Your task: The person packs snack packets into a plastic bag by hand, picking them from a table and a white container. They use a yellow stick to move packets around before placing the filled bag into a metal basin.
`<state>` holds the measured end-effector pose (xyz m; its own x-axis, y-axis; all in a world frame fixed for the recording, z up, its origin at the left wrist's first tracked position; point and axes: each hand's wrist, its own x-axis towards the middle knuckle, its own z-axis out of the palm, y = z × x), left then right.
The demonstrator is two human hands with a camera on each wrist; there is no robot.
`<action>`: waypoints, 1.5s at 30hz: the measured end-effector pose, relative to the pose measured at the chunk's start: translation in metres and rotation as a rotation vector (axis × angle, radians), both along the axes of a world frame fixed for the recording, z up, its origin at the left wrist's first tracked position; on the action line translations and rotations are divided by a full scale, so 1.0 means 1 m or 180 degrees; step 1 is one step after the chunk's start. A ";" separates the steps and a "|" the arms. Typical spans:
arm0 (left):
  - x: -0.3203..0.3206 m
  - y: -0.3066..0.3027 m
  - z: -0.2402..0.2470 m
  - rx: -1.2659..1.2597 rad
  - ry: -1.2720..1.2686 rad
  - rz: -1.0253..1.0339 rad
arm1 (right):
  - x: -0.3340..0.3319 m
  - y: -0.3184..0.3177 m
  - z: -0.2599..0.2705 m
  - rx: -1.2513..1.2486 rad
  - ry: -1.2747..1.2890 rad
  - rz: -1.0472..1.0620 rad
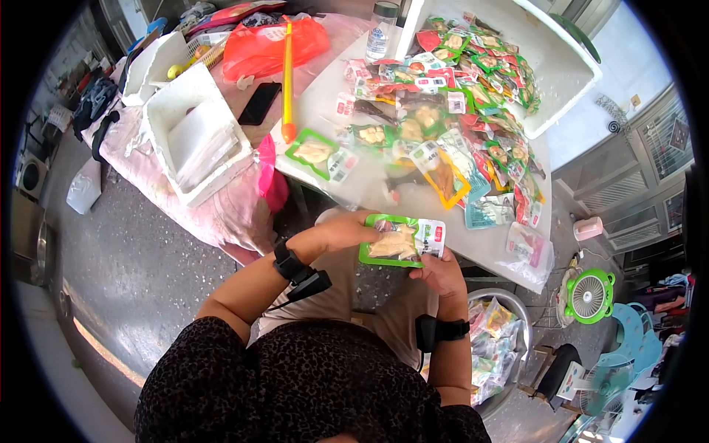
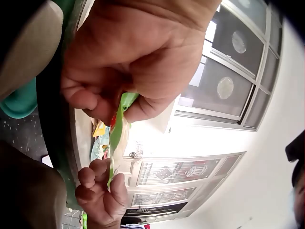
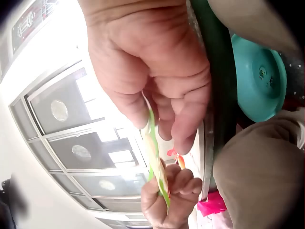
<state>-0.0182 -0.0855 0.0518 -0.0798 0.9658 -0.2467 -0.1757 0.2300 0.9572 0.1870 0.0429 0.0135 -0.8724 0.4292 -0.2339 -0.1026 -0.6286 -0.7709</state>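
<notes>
A green-edged sealed food packet [image 1: 393, 242] with pale pieces behind its clear window is held up over the lap, in front of the table. My left hand [image 1: 345, 230] pinches its left end between thumb and fingers. At the lower right corner, my right hand [image 1: 442, 275] grips it the same way. In the left wrist view the packet [image 2: 117, 131] is seen edge-on, the left hand [image 2: 131, 57] near and the right hand [image 2: 102, 193] beyond. The right wrist view shows the packet [image 3: 153, 152] stretched between both hands.
Many sealed packets [image 1: 473, 74] spill from a white foam box [image 1: 565, 81] onto the table [image 1: 354, 184]. A metal basin [image 1: 526, 325] of packets stands on the floor at right. A yellow stick [image 1: 288, 81], a phone [image 1: 260, 103] and another foam box [image 1: 210, 181] lie to the left.
</notes>
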 end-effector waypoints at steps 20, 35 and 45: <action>-0.031 0.019 -0.043 0.0124 0.3777 0.1510 | -0.063 -0.021 -0.007 -0.0100 0.0043 -0.1449; -0.001 0.019 -0.035 0.0738 0.3980 0.1675 | -0.082 -0.033 0.002 -0.0184 -0.0190 -0.0963; -0.011 -0.007 -0.028 0.1649 0.4064 0.1588 | -0.099 -0.035 -0.018 -0.0860 -0.0198 -0.0638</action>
